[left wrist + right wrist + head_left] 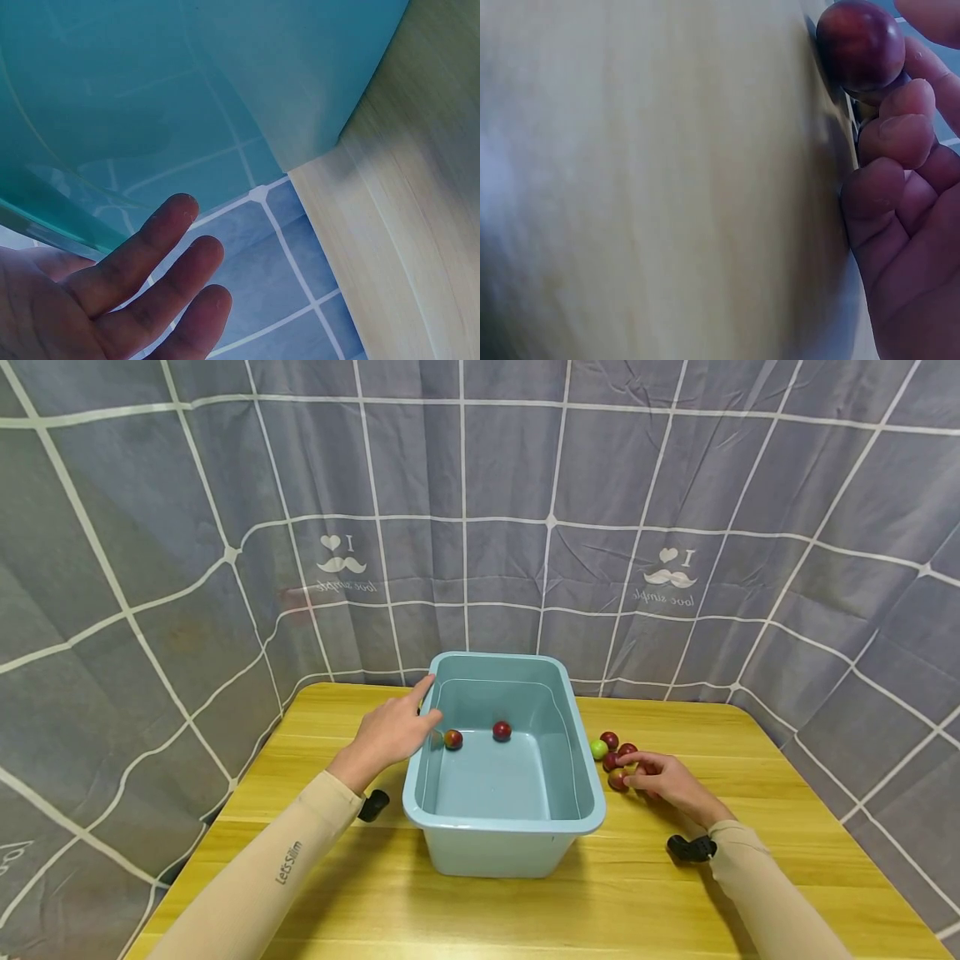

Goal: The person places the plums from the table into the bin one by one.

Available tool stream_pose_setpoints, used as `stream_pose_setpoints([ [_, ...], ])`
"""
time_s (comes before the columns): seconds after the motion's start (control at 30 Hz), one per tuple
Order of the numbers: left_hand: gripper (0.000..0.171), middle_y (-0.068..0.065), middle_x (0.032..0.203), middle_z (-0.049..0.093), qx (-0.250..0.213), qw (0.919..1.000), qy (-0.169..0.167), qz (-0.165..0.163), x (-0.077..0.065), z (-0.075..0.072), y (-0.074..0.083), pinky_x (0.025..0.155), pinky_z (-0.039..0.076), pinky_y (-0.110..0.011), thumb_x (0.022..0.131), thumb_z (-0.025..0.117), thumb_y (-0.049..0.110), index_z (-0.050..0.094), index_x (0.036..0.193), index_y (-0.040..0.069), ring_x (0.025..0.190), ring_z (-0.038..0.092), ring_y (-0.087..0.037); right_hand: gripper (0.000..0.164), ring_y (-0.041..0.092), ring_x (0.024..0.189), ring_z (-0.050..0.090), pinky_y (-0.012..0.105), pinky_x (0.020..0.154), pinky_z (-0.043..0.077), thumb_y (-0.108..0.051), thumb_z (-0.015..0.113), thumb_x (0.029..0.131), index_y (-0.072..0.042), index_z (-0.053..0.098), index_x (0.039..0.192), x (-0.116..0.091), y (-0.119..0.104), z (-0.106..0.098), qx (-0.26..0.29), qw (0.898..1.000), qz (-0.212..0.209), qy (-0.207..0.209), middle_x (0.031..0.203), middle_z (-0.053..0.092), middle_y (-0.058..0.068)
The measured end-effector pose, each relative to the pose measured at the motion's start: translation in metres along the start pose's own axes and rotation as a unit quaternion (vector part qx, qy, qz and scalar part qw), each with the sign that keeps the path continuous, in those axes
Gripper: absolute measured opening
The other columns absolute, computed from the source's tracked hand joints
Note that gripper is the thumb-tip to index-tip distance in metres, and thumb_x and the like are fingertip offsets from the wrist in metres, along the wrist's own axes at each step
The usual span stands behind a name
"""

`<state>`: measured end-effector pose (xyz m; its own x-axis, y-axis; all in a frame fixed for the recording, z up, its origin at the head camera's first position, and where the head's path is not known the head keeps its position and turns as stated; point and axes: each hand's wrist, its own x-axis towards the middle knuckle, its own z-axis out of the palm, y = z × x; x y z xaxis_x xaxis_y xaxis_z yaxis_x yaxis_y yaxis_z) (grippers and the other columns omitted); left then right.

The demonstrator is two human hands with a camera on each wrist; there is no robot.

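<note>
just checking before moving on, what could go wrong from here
The right hand could nudge the round fruits beside the tub and set them rolling across the table. A fruit lifted over the raised rim might catch it and drop. The two loose fruits inside might roll together if the left hand, at the side rim, shifts the tub.

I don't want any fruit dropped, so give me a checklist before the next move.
1. Basin upright on the table: ok.
2. Left hand at the basin's rim: ok.
3. Right hand at the loose fruits: ok.
4. Nearest fruit firmly pinched in the fingers: cannot tell.
5. All fruits inside the basin: not ok; two red fruits inside, a green fruit and others outside.
</note>
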<state>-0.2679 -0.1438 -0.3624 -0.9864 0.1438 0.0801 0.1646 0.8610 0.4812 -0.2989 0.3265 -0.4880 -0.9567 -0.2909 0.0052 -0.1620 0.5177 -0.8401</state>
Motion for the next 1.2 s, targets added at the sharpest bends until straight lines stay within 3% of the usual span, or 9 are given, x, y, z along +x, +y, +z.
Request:
stream_pose_setpoints([
  [0.53, 0.073, -0.004, 0.060, 0.048, 0.003, 1.0000, 0.001, 0.002, 0.0011, 0.0002, -0.0007, 0.046, 0.033, -0.032, 0.097, 0.038, 0.045, 0.015, 0.164, 0.026, 0.050, 0.042, -0.020, 0.040, 0.014, 0.064, 0.050, 0.024, 0.055, 0.040, -0.025, 0.077, 0.088, -0.007, 0.068, 0.123, 0.0030, 0.0065, 0.0007, -0.010, 1.000, -0.004, -0.001, 0.078, 0.055, 0.004],
  [0.97, 0.072, -0.004, 0.062, 0.050, 0.003, 1.0000, 0.004, 0.003, 0.0009, 0.0009, -0.0028, 0.048, 0.035, -0.033, 0.097, 0.038, 0.046, 0.016, 0.164, 0.027, 0.053, 0.045, -0.021, 0.043, 0.013, 0.065, 0.049, 0.023, 0.057, 0.040, -0.021, 0.078, 0.087, -0.005, 0.066, 0.125, 0.0019, 0.0068, 0.0014, -0.006, 1.000, 0.002, -0.005, 0.079, 0.052, 0.004],
  [1.2, 0.072, -0.004, 0.061, 0.049, 0.003, 1.0000, 0.006, 0.003, 0.0007, 0.0009, -0.0020, 0.047, 0.034, -0.033, 0.097, 0.038, 0.046, 0.016, 0.163, 0.027, 0.052, 0.044, -0.021, 0.044, 0.011, 0.064, 0.048, 0.023, 0.056, 0.039, -0.016, 0.077, 0.087, 0.001, 0.064, 0.126, 0.0012, 0.0075, 0.0014, -0.004, 1.000, -0.018, -0.010, 0.077, 0.050, 0.003],
])
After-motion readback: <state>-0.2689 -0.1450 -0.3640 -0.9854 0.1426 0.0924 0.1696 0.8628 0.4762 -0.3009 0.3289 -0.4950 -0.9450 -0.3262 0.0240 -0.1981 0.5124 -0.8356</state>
